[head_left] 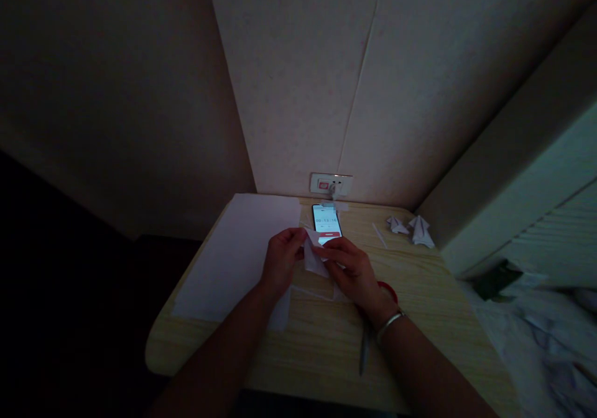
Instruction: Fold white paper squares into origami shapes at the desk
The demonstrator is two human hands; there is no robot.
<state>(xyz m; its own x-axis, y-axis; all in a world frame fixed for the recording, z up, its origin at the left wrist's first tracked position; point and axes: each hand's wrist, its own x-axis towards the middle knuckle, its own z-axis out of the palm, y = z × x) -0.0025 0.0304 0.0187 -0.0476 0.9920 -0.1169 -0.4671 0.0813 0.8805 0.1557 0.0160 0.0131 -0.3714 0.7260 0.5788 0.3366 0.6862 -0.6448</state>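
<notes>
Dim light, wood-grain table (pixel 433 318) against pale wall (pixel 298 94). Ctr. frame: L hand (pixel 282 257) & R hand (pixel 352 270), fingertips of both pinching folded paper (pixel 314 264) btwn them. Just above in frame: lit phone (pixel 326 218), lower end partly covered. Scissors (pixel 364 348), red-handled, lower ctr.-right, partly hidden by R hand. White sheets (pixel 237 250) ctr.-left. Two paper shapes (pixel 422 231), ctr.-right. Socket (pixel 319 184) w/ plug (pixel 333 190) above phone.

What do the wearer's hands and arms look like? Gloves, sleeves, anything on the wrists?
Left hand and right hand: both bare, no gloves. Forearms: no sleeves visible in view. The right wrist has a narrow silver-toned bracelet; none seen on the left. No cables or markings discernible; too dim for finer detail.
</notes>
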